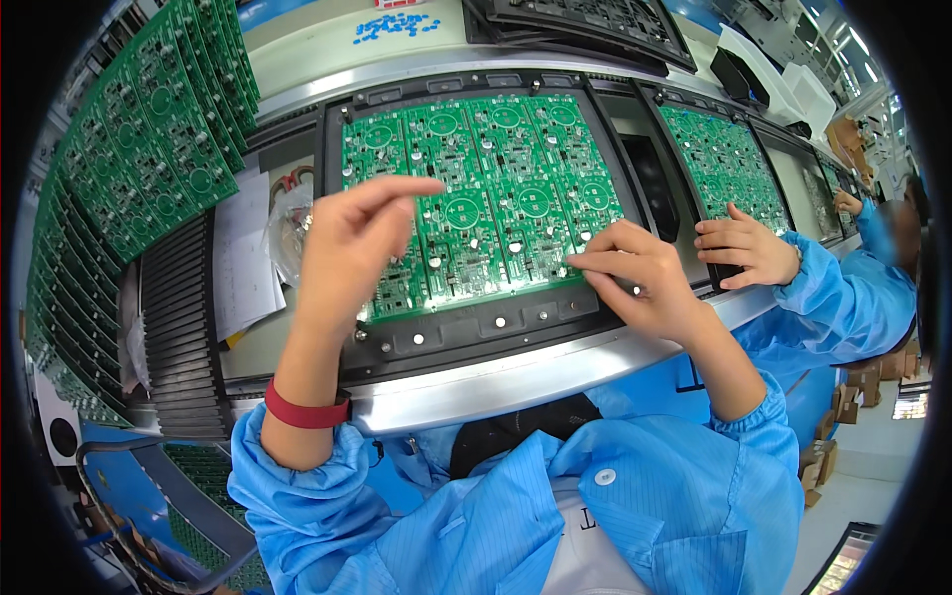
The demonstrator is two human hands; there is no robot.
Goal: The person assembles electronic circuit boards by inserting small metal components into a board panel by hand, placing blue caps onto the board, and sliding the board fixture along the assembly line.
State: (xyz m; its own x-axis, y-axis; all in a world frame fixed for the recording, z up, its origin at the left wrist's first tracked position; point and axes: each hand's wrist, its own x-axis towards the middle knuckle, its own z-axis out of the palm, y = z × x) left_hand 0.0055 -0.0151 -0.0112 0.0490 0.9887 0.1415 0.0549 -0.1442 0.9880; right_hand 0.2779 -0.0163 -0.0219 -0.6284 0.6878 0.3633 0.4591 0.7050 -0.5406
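While racked PCBs (139, 149) crowd the L, L hand (369, 238) hangs over carrier's (461, 335) L side, index out, rest curled; can't tell if holding anything. PCB panel (496, 188) inside: prob. light, stiff, fragile; grip bare edges. R hand (640, 278), near-pinched by near-R corner, contents unclear. Co-worker's hand (749, 248) limits room R.

Bright, with strong edge distortion
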